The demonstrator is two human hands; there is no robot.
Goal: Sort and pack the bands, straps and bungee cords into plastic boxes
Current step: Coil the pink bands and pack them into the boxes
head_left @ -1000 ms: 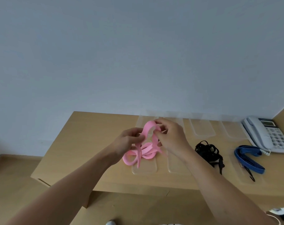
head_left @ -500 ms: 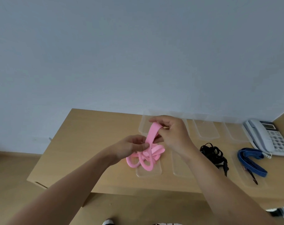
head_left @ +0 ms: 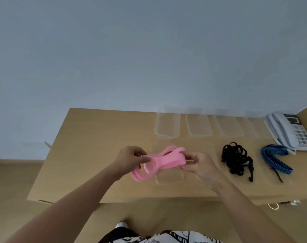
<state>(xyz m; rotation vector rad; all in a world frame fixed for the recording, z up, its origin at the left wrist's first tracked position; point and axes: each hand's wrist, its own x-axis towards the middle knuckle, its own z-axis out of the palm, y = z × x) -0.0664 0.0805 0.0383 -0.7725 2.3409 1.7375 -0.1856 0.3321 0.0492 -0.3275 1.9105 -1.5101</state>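
Note:
A pink band hangs in loops between my two hands, just above the wooden table. My left hand pinches its left end and my right hand pinches its right end. Under the band lies a clear plastic box. To the right, a black strap lies in a tangled heap. Further right, a blue bungee cord rests folded on another clear box.
Several clear lids or boxes stand in a row along the table's far side. A white desk telephone sits at the far right. The wall rises behind the table; the front edge is near my body.
Both hands have pulled apart sideways, so the pink band now stretches flat between them instead of being bunched upright. The camera has tilted further down.

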